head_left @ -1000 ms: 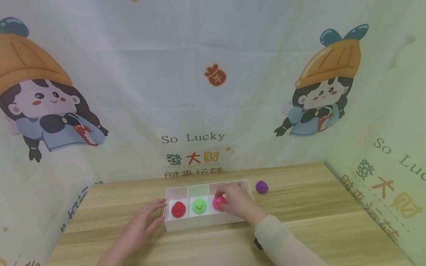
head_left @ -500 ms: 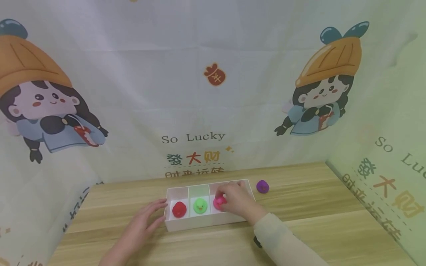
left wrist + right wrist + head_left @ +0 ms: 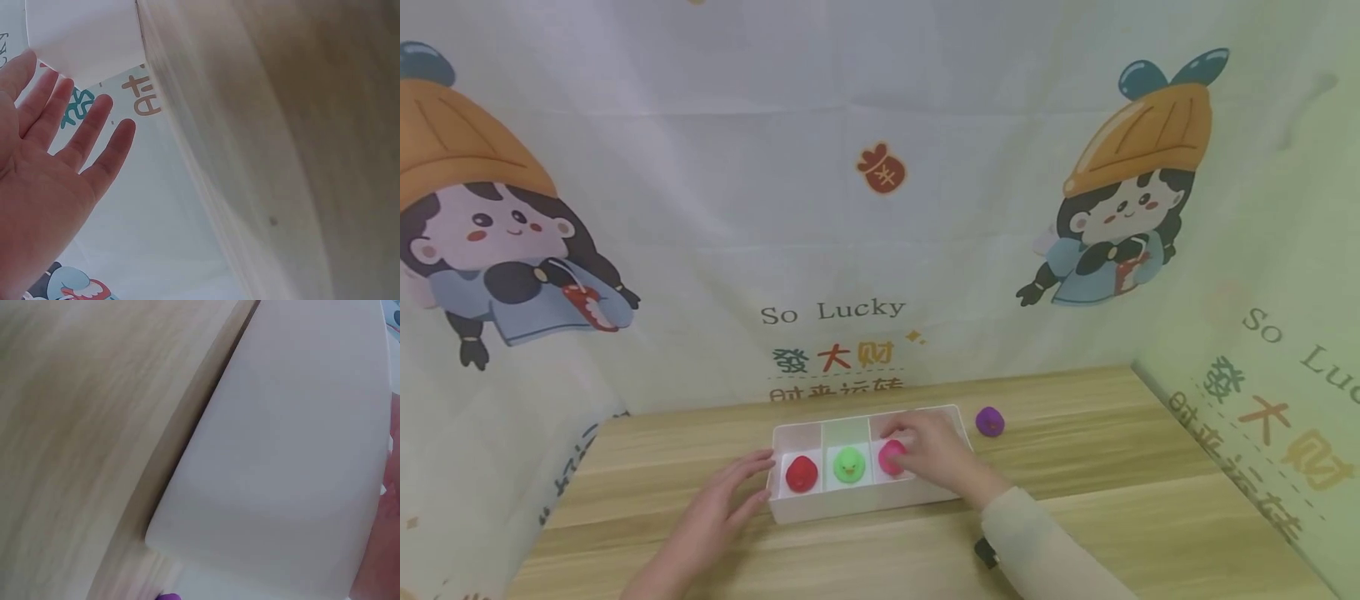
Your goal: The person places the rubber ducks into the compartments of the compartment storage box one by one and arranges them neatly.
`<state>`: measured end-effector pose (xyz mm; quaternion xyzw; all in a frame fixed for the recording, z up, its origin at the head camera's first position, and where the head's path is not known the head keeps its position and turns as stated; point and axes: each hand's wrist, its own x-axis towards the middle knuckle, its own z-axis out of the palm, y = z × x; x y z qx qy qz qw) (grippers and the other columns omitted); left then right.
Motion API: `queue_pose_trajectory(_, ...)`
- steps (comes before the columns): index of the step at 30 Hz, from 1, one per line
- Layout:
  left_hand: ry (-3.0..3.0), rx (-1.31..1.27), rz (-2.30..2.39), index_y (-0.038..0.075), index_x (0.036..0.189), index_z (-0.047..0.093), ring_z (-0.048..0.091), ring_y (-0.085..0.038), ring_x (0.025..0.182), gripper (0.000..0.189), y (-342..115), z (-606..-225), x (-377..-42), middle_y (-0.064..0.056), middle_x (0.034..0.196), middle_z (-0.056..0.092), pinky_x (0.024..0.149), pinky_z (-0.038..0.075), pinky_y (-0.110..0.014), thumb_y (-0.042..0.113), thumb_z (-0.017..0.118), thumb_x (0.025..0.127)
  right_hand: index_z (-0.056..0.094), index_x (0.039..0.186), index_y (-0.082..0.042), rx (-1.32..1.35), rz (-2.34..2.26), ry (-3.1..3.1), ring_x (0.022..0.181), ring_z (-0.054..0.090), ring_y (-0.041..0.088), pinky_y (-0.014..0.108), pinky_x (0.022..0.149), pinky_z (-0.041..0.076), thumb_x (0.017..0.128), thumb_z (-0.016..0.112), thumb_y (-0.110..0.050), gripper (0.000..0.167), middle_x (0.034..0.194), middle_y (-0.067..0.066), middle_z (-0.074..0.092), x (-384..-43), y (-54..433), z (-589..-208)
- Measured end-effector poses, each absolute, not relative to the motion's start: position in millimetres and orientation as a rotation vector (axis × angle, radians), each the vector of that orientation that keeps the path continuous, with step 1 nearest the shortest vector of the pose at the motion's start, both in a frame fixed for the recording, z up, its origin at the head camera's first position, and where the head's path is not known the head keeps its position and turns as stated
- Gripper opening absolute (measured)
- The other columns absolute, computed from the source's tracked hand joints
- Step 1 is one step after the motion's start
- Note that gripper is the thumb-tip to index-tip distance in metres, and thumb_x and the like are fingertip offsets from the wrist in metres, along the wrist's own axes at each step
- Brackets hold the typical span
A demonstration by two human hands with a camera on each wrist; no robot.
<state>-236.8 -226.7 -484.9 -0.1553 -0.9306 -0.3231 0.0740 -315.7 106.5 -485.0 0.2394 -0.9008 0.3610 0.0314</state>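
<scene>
A white box (image 3: 861,500) with three compartments lies on the wooden table in the head view. Its left compartment holds a red toy duck (image 3: 802,474), the middle one a green toy duck (image 3: 849,465), the right one a pink toy duck (image 3: 891,457). My right hand (image 3: 936,454) reaches into the right compartment, its index finger lifted off the pink duck and its thumb close against it; whether the thumb touches is unclear. My left hand (image 3: 718,504) is at the box's left end, fingers extended; the left wrist view shows these fingers (image 3: 115,150) spread beside the white wall.
A purple toy duck (image 3: 990,422) sits on the table (image 3: 1097,450) just right of the box. Something small and black (image 3: 986,552) shows beside the right sleeve (image 3: 1037,533). Printed cloth (image 3: 722,192) hangs behind and along both sides.
My right hand's fingers have loosened and spread around the pink duck, which has turned so its beak no longer shows. My left hand has stayed at the box's left end.
</scene>
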Motion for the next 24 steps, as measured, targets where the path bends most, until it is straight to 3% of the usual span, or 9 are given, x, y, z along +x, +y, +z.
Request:
queue_pose_trajectory(5,-2.812,-0.454,-0.978,0.013,0.143,0.060,0.045,-0.043,0.145,0.044,-227,-483,-237,-0.011,0.157,0.051,0.116,0.037,-0.069,0.019,0.068,0.100,0.074,0.113,-0.017,0.638,1.242,-2.668,0.121,0.064,0.030,0.056,0.109,0.050,0.087,0.081,-0.010,0.029,0.120,0.003,0.074,-311,116,-482)
queue_pose_trajectory(11,-2.820,-0.449,-0.978,0.013,0.144,0.059,0.045,-0.043,0.146,0.045,-226,-483,-237,-0.012,0.157,0.051,0.116,0.037,-0.068,0.019,0.069,0.100,0.071,0.121,-0.015,0.519,1.179,-2.609,0.110,0.066,0.022,0.046,0.099,0.057,0.086,0.082,-0.006,0.037,0.121,0.003,0.072,-307,127,-481)
queue_pose_trajectory(15,-2.804,-0.460,-0.973,0.011,0.142,0.060,0.046,-0.043,0.145,0.044,-226,-485,-236,-0.012,0.156,0.052,0.116,0.038,-0.068,0.017,0.069,0.100,0.070,0.122,-0.012,0.516,1.118,-2.552,0.108,0.067,0.024,0.044,0.098,0.057,0.086,0.082,-0.006,0.039,0.122,0.005,0.073,-303,137,-479)
queue_pose_trajectory(24,-2.811,-0.458,-0.964,0.011,0.142,0.060,0.046,-0.043,0.145,0.044,-227,-485,-237,-0.012,0.156,0.052,0.116,0.037,-0.068,0.019,0.069,0.100,0.070,0.123,-0.007,0.476,1.081,-2.490,0.117,0.065,0.034,0.055,0.105,0.053,0.087,0.079,-0.004,0.037,0.126,0.012,0.072,-307,163,-483)
